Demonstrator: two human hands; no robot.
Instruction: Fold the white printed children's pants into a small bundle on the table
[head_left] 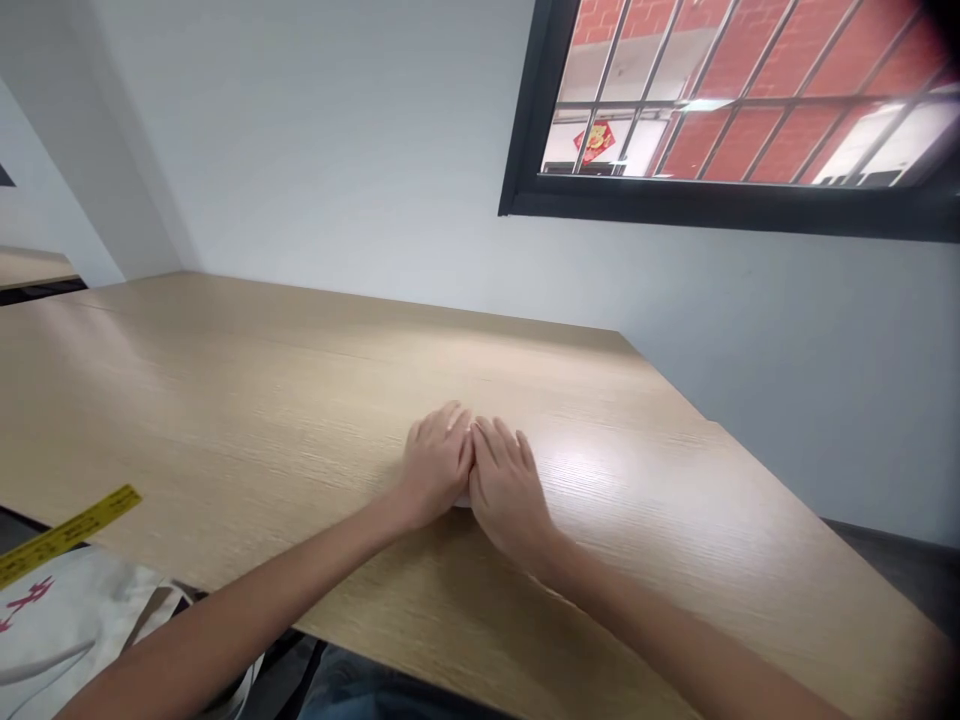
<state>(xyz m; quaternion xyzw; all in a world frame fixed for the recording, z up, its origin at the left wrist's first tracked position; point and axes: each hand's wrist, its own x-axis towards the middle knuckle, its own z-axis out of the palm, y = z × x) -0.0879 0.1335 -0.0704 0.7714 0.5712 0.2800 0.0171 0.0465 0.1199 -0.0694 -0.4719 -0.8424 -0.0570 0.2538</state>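
Observation:
My left hand (435,465) and my right hand (506,490) lie palm down, side by side, in the middle of a light wooden table (247,400). Their inner edges touch and the fingers are stretched out flat, pointing away from me. A small sliver of something white (462,498) shows between the heels of the two palms; the hands cover the rest of it, so I cannot tell what it is. Both forearms reach in from the lower edge of the view.
A yellow ruler (67,533) juts over the table's near left edge, above a white bag with red marks (60,620). A grey wall runs behind the table, with a dark-framed barred window (720,200) at the upper right. The table's right edge drops off to a dark floor.

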